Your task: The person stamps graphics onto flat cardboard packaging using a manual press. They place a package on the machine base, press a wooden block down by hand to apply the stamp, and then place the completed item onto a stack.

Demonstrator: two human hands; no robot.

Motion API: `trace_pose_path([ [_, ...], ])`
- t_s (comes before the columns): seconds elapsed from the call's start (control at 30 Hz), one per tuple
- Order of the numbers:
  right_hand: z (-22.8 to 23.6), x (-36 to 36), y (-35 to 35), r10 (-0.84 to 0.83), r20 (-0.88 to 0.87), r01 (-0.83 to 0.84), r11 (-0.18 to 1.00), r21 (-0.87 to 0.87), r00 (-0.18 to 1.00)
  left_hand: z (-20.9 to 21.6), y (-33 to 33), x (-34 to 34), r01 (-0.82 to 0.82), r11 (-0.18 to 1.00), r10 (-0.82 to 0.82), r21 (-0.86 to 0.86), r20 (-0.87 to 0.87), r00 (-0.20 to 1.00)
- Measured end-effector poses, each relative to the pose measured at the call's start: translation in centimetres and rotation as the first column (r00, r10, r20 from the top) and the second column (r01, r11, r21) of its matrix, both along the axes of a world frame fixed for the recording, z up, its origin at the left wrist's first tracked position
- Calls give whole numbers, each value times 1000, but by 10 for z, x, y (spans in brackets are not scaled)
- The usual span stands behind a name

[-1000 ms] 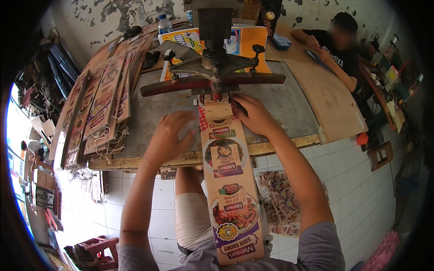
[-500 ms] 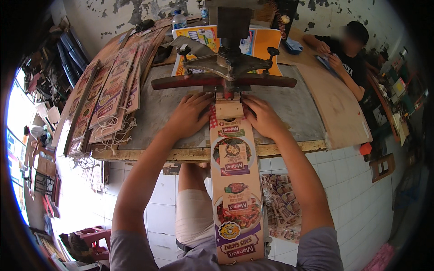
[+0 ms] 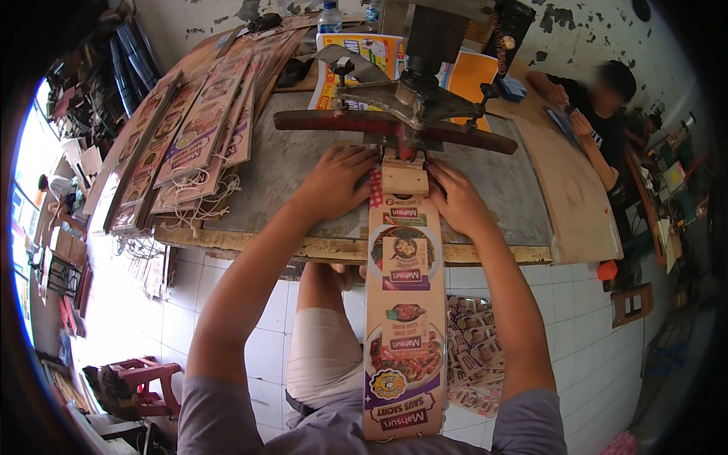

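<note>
A long printed cardboard strip with food pictures runs from my lap onto the worktable, its far end under a hand press. On that end sits a small wooden block, directly below the press's red-tipped centre. My left hand lies flat on the table with fingers stretched, fingertips and thumb close along the strip's left edge. My right hand rests at the right edge beside the block, fingers extended. Neither hand wraps round anything. The press partly hides the fingertips, so I cannot tell how firmly they touch the strip.
Several finished-looking printed strips with white strings are stacked at the left. Behind the press stand colourful printed sheets and a water bottle. A co-worker sits at the right. Printed pieces lie on the tiled floor.
The whole view has swung a little, so table and press appear shifted to the right and slightly tilted. My hands, the block and the strip keep about the same places under the press.
</note>
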State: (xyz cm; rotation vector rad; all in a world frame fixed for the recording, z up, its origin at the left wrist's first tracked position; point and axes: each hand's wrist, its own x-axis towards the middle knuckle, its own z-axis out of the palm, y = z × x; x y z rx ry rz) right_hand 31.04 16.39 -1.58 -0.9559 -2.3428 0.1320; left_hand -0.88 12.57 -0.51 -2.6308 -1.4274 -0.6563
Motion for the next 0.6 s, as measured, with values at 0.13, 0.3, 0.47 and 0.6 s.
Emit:
trace_pose_path([
  [0.13,4,-4,-1,16,11,-16,1000,13,1000,-2,1,-3,2,1000,-2,17,-5,1000],
  [0.3,1,-2,1,-8,32,7,999,44,999,-3,3,-1,-2,1000,2,4,-18,1000],
  [0.47,3,-3,0,-9,31,8,999,37,999,-2,1,0,-11,1000,11,-15,-22,1000],
  [0.6,4,-2,-1,-3,32,1,999,43,999,-2,1,1,-11,1000,10,-18,-15,1000],
])
